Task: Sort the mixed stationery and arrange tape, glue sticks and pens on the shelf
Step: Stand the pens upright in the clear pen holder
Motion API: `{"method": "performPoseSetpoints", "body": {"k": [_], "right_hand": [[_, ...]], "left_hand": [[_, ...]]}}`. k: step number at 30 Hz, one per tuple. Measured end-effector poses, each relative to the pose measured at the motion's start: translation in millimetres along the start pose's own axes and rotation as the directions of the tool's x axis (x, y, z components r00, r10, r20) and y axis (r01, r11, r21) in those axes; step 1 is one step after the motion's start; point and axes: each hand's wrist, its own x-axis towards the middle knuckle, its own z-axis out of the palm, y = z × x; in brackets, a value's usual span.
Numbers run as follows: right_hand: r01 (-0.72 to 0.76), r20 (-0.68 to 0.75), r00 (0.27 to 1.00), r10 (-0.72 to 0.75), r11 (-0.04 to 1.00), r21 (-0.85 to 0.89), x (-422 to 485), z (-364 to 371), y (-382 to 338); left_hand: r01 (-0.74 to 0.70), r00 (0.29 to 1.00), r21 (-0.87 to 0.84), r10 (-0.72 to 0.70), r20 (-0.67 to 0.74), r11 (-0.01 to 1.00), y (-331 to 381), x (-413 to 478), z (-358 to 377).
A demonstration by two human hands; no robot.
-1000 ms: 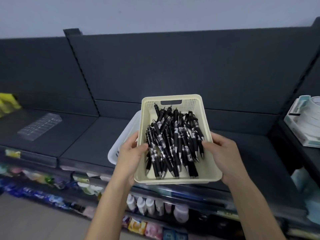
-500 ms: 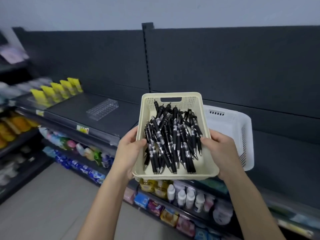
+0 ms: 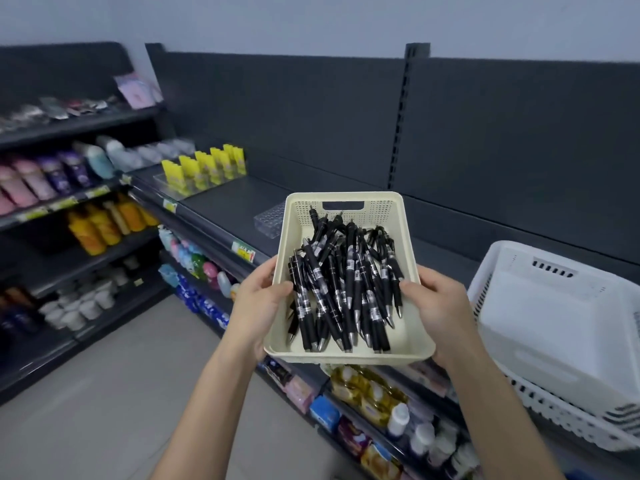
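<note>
Dark shelf (image 3: 221, 209) boards fill the upper frame. At centre we carry the cream basket (image 3: 346, 359) of pens (image 3: 343, 282), with left hand (image 3: 256, 306) and right hand (image 3: 437, 306) each curled round a side wall. Sorting looks done; next the pens need setting down level, likely by the clear tray (image 3: 268, 220) just left of centre.

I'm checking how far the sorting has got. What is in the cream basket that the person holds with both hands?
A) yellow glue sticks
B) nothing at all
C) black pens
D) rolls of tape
C: the cream basket, gripped at its sides by the left hand and the right hand, holds a loose pile of black pens and nothing else that shows.
</note>
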Motion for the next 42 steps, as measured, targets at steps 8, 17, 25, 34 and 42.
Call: {"method": "performPoseSetpoints", "body": {"k": [8, 17, 25, 34, 42], "right_hand": [[0.004, 0.073, 0.997, -0.009, 0.998, 0.066, 75.0, 55.9, -4.3], [-0.026, 0.11, 0.994, 0.02, 0.998, 0.058, 162.0, 119.7, -20.8], [-0.088, 0.073, 0.994, 0.08, 0.989, 0.118, 206.8, 209.7, -19.1], [-0.138, -0.081, 0.985, 0.152, 0.979, 0.151, 233.2, 333.3, -33.1], [-0.163, -0.197, 0.962, 0.189, 0.976, 0.142, 256.4, 404.9, -42.4]], "left_hand": [[0.015, 0.998, 0.047, -0.013, -0.054, 0.999, 5.3, 83.0, -30.4], [0.014, 0.997, 0.033, -0.011, -0.072, 0.999, 15.3, 181.7, -65.9], [0.037, 0.997, 0.039, -0.035, -0.067, 0.999, 6.9, 260.0, -133.9], [0.048, 0.996, 0.043, -0.051, 0.078, 0.998, 18.6, 357.5, -230.6], [0.018, 0.982, 0.099, -0.036, 0.184, 0.995, 29.3, 422.3, -279.5]]}}
